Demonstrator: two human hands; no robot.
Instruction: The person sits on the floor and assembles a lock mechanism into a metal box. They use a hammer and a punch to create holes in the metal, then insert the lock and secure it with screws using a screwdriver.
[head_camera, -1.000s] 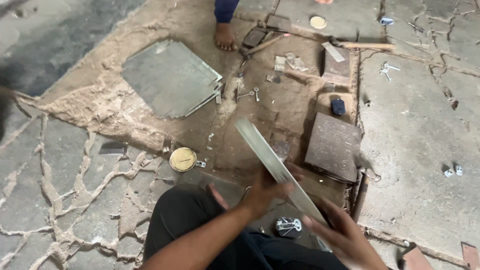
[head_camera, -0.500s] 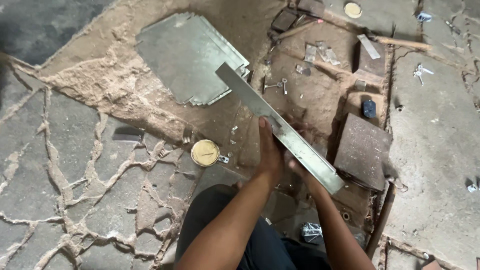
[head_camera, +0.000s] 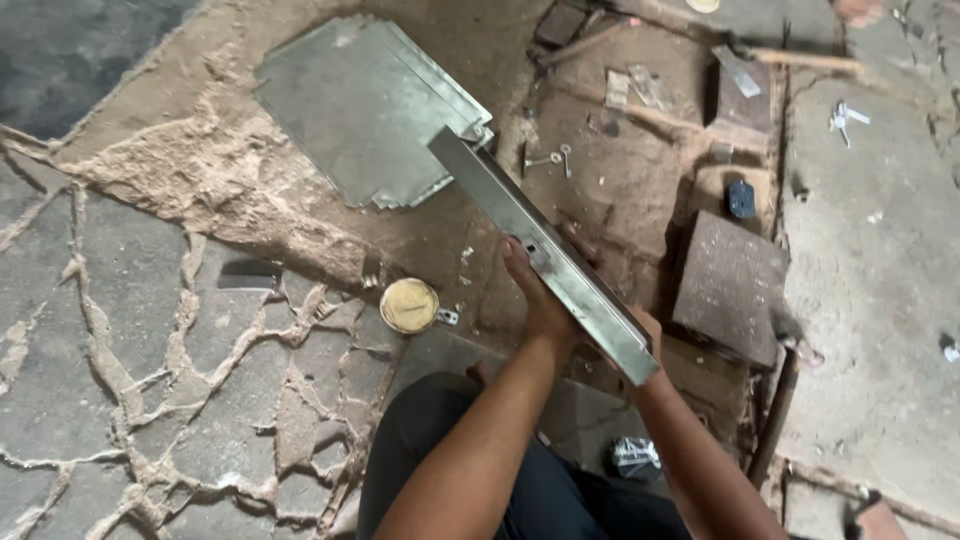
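I hold a long grey metal channel (head_camera: 520, 230) slanting from upper left to lower right over the floor. My left hand (head_camera: 540, 300) grips it at mid-length, thumb on the top face. My right hand (head_camera: 648, 335) is mostly hidden beneath the channel's near end, where it holds it. The channel's far end lies over the edge of a stack of flat metal sheets (head_camera: 360, 110) on the sandy floor. My dark-trousered knee (head_camera: 440, 440) is below.
A round yellowish tin lid (head_camera: 409, 304) lies left of my hands. A rusty square metal block (head_camera: 730, 285) sits to the right, with a small dark blue object (head_camera: 741, 198) beyond it. Spanners (head_camera: 550, 159), scrap pieces and a wooden stick (head_camera: 800, 60) lie further back on the cracked floor.
The channel has swung up and to the left, its far end now reaching over the stack of sheets. Both hands kept hold; the view has shifted left.
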